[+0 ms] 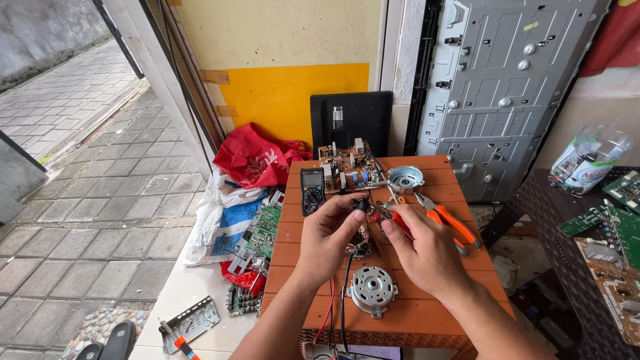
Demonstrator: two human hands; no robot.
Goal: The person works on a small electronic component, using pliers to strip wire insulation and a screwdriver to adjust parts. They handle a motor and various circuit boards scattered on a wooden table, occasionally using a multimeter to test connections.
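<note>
My left hand [328, 235] pinches a small black part at the end of a black wire [345, 287] above an orange-brown slatted table [293, 233]. My right hand [427, 250] grips a red-handled tool [400, 222] whose tip meets that part. Just below the hands lies a round metal motor [371, 290]. Red and black wires run from the hands down to the table's near edge.
On the table: a black multimeter [312, 189], a brown circuit board [347, 167], a metal motor cap [405, 179], orange-handled pliers [450, 223]. Circuit boards [257, 237] and bags lie left on the floor. A grey metal panel [497, 87] leans behind; green boards [617, 230] sit right.
</note>
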